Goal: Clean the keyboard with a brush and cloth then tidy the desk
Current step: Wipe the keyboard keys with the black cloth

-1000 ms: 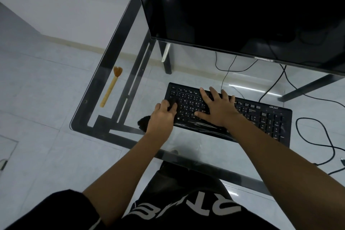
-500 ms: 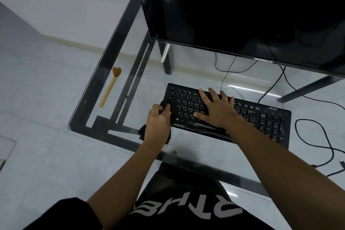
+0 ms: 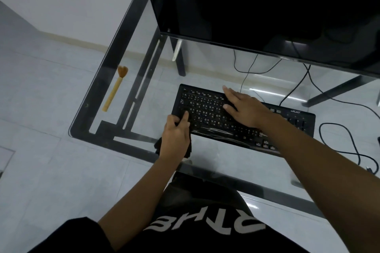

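- One view only, from your head camera, so everything below comes from it.
- Your left hand (image 3: 174, 135) has slid back along the left end of the keyboard (image 3: 207, 113), from the edge by the upper rows a second ago to the lower-left corner now; its fingers are curled around a black cloth (image 3: 158, 147), which hangs out beneath the hand over the glass desk (image 3: 226, 162).
- Your right hand (image 3: 244, 109) has shifted a little toward the top rows; it lies flat with fingers spread, gripping nothing, and appears to be pinning the keyboard in place.
- That change suggests you are in the wiping step, working the left section of keys; the right part of the keyboard and the tidying probably remain.
- The brush (image 3: 115, 88) lies well apart at the left end of the desk, bristles pointing away from you, untouched.
- Counts: one keyboard, one cloth, one brush, one dark monitor (image 3: 267, 6) behind the keyboard, two hands. Several cables (image 3: 349, 146) show on the floor through the glass; you cannot count them exactly.
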